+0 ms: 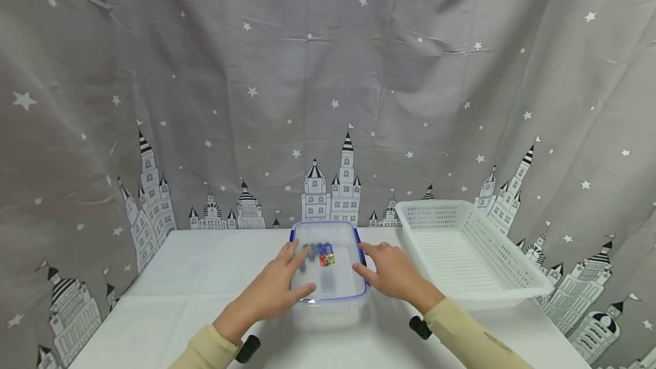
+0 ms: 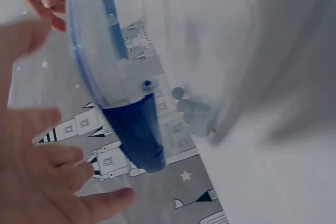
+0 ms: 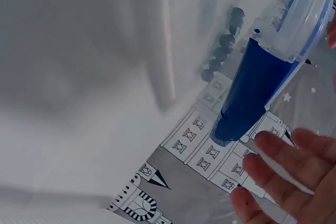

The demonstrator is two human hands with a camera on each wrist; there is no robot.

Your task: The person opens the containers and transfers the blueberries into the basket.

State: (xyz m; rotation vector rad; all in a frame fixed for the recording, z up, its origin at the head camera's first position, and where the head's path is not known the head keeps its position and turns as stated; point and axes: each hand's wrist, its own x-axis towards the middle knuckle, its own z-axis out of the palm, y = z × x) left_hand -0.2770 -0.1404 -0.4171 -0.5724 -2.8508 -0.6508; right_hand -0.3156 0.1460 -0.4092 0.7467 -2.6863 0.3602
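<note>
A clear plastic food container [image 1: 330, 318] stands on the table under a clear lid [image 1: 345, 281] with a blue rim and a colourful label [image 1: 326, 255]. Several small dark-blue balls [image 3: 226, 43] show through its walls, grouped toward the far side. My left hand [image 1: 271, 286] is spread over the lid's left edge, thumb near the front corner. At the right edge is my right hand [image 1: 394, 271], its fingers extended by the side clip. Both wrist views show blue side clips [image 2: 134, 129] angled away from the walls. Whether the fingertips touch the lid, I cannot tell.
A white perforated plastic basket [image 1: 461, 295] stands right of the container, close to my right hand. White cloth covers the table [image 1: 169, 289]. Behind it hangs a grey curtain [image 1: 256, 130] printed with castles and stars.
</note>
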